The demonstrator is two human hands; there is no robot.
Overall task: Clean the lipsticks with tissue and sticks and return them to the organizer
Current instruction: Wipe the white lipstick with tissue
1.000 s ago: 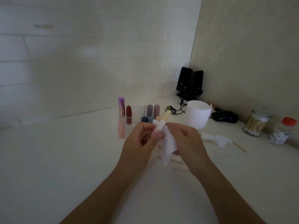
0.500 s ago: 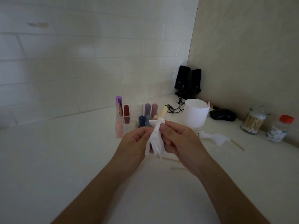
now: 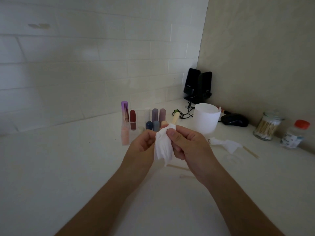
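The tissue [image 3: 162, 147], loose a second ago, is now bunched tight round the cream lipstick [image 3: 175, 118]. The left hand [image 3: 142, 148] and right hand [image 3: 190, 147] both pinch it above the worktop [image 3: 68, 167]. Wiping looks under way; the organizer [image 3: 141, 116] behind awaits it.

2 spkrs [image 3: 197, 86], 2 tissues [image 3: 163, 147], 1 mouse [image 3: 235, 120], 1 swab jar [image 3: 266, 127], 1 bottle [image 3: 294, 136], 1 roll [image 3: 207, 118], approx 9 lipsticks [image 3: 132, 120].

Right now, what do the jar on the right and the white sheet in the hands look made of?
Jar: probably clear glass, glossy; the swabs show through it. White sheet: soft matte tissue paper, judging by its crumpled folds.
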